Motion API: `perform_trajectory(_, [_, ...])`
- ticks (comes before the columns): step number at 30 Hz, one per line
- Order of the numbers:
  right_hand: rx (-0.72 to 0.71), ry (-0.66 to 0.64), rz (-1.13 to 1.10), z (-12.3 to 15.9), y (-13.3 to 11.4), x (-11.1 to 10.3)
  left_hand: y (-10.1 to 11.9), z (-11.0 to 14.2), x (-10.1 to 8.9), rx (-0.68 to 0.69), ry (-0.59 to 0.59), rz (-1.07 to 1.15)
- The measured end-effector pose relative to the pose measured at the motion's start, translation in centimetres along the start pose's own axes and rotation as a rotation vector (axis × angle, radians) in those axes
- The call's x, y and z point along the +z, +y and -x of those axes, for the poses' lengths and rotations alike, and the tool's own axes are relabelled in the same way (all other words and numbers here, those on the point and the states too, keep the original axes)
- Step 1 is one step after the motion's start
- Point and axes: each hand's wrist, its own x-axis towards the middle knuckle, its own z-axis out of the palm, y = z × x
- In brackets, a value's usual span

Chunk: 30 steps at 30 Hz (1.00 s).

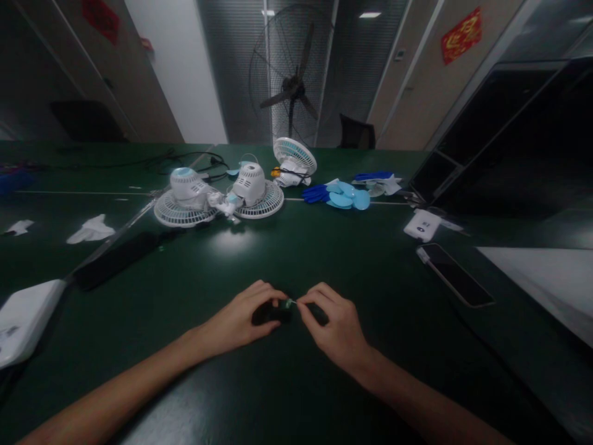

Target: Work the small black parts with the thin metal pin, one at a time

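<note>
And there they were, both hands meeting over the near middle of the table (231, 402)! The left hand (248, 316) had a small dark block (283, 313) between thumb and fingers, thumb on the near side, a grip that looked meant to steady it. In from the right came the right hand (337, 324), thumb and forefinger pinched on a thin pale sliver (294, 302) at the block's right end; a fingertip pinch, probably because the piece was so slight. Whether the two were joined was too small to tell.

Farther off, what a line-up! The left fan (183, 207) and the middle fan (254, 194) lay grille down, housings up, likely because the broad rims gave them a stable seat. The far fan (294, 162) leaned with its grille tilted up. To its right, blue blades (348, 195) lay against dark blue gloves (315, 193). And over on the right, the phone (456, 275) lay flat, well apart from both hands, presumably leaving them elbow room.
</note>
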Motion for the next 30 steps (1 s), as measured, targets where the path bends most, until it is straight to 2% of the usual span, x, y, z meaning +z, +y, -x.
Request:
perform_trajectory(5, [0.037,0.071,-0.028,-0.2,-0.2,-0.3,0.2,0.0,-0.1,0.053,0.013,-0.118])
perform_trajectory(10, [0.084,0.073,-0.068,-0.3,0.0,-0.5,0.3,0.2,-0.3,0.187,-0.084,-0.291])
perform_trajectory(19, [0.091,0.044,-0.091,-0.3,-0.1,-0.7,-1.7,-0.3,-3.0,0.126,-0.011,-0.375])
perform_trajectory(26, [0.097,0.052,-0.095,-0.3,0.2,-0.5,-0.4,-0.1,-1.9,0.168,-0.151,-0.317])
perform_trajectory(30, [0.099,0.06,-0.1,-0.3,0.1,-0.5,-1.4,-0.2,-2.2,0.158,-0.116,-0.362])
